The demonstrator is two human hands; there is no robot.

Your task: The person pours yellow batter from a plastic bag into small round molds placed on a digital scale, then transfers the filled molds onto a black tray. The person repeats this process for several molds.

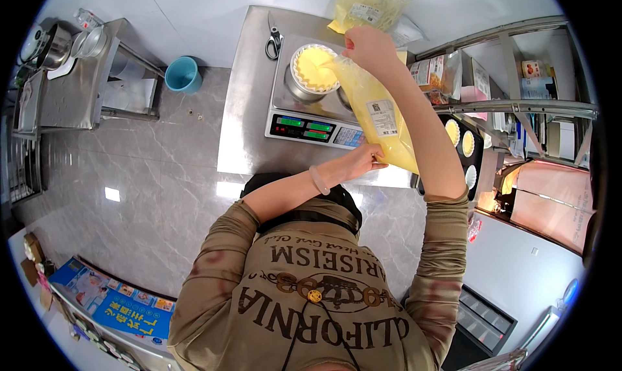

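A clear plastic bag of yellow batter (362,92), bearing a printed label, lies slanted between my hands. My right hand (367,43) pinches its upper end, beside the corner where batter comes out. My left hand (362,162), below a pale bangle on the wrist, grips the lower end. Under the bag's mouth stands a round metal mould (302,95) with a fluted white paper liner (297,79). Yellow batter (316,70) fills most of the liner, its surface rippled where the stream lands. The mould rests on the steel pan of a digital scale (284,99), whose displays are lit. Another metal tin beside it is partly hidden by the bag.
Scissors (273,41) lie left of the scale on the steel table (243,128). A second yellow-filled bag (367,7) sits at the back. To the right are a dark tray (459,167) of lined cups and a metal shelf (515,106). A blue bucket (183,75) stands on the floor.
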